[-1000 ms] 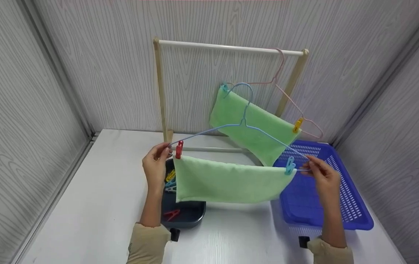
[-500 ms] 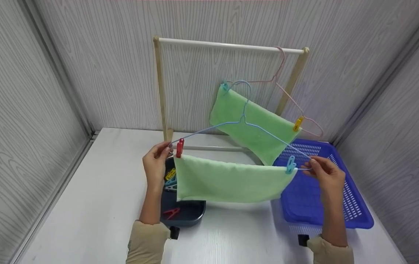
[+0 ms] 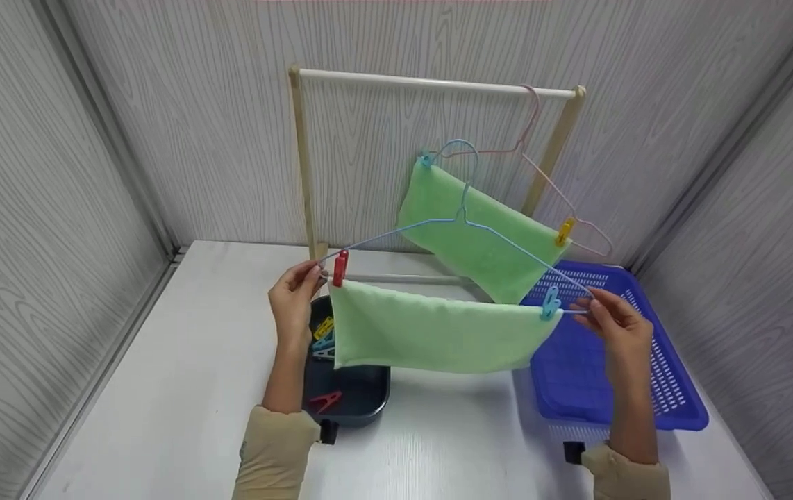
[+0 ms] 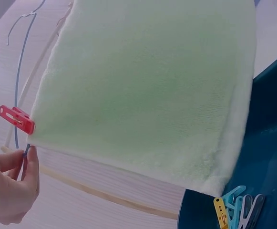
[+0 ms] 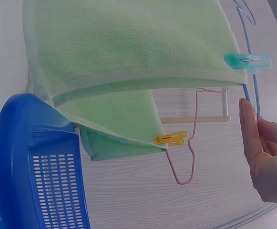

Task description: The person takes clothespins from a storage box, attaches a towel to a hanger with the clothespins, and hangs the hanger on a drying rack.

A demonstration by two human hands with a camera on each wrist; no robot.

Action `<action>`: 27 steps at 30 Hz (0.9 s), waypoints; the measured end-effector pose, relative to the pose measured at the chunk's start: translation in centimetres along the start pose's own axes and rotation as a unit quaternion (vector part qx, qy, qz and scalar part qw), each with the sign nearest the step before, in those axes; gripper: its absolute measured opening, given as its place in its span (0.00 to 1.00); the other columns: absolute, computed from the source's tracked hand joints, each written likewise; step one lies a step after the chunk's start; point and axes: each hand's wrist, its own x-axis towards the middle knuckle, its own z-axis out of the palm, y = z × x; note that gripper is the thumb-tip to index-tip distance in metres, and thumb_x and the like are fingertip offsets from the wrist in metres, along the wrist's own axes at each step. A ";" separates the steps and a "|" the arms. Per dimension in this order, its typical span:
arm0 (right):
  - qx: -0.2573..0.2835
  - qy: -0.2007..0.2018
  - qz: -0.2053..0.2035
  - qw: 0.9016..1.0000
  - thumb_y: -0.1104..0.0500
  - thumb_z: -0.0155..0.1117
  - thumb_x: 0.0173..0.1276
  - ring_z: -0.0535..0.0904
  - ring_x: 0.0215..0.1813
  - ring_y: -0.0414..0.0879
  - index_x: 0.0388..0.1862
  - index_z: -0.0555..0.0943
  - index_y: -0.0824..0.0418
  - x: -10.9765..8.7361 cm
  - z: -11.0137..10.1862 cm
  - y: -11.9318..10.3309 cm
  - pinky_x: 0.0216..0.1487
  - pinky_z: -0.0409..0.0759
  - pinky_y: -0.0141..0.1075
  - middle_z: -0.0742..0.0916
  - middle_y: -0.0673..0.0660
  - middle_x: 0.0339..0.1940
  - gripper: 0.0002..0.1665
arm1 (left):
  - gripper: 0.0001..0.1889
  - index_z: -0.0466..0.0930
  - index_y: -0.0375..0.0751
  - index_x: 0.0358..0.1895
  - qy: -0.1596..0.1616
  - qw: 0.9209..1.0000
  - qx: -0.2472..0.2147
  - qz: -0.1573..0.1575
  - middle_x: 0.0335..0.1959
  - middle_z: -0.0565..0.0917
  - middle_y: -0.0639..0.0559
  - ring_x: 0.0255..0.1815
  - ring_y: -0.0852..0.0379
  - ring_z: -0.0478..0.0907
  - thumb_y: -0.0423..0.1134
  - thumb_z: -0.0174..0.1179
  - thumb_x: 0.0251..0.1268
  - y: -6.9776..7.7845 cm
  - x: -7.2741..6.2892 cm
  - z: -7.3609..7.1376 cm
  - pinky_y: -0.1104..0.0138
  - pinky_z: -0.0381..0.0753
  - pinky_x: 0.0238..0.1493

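Note:
A blue wire hanger (image 3: 462, 215) is held up by both its ends. My left hand (image 3: 292, 297) pinches the left end and my right hand (image 3: 620, 332) grips the right end. From its lower bar hangs a light green towel (image 3: 438, 330), folded over. A red clothespin (image 3: 341, 268) clips the towel's left corner, and a light blue clothespin (image 3: 550, 303) clips the right one. In the right wrist view the blue clothespin (image 5: 248, 61) sits just above my fingers (image 5: 249, 126). The hanger's hook overlaps a second green towel behind it in the head view.
A rack with a white rod (image 3: 410, 81) stands at the back. On it hangs a pink hanger (image 3: 530, 132) with a green towel (image 3: 480, 236) and a yellow clothespin (image 3: 564, 232). A dark bin (image 3: 358, 410) holds several clothespins. A blue basket (image 3: 674, 410) stands at right.
Both hands have raised the blue hanger slightly, and its hook has come up closer to the rack's rod. The towel and clothespins have risen with it.

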 end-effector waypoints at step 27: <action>0.134 0.037 0.020 0.990 0.68 0.59 0.63 0.81 0.43 0.56 0.48 0.76 0.74 2.7 0.9 -1.4 0.43 0.77 0.39 0.83 0.67 0.43 0.15 | 0.21 0.61 0.24 0.63 -0.041 0.985 -0.122 -0.118 0.60 0.66 0.35 0.61 0.48 0.65 0.23 0.47 0.67 -0.2 3.5 4.0 0.73 0.67 0.54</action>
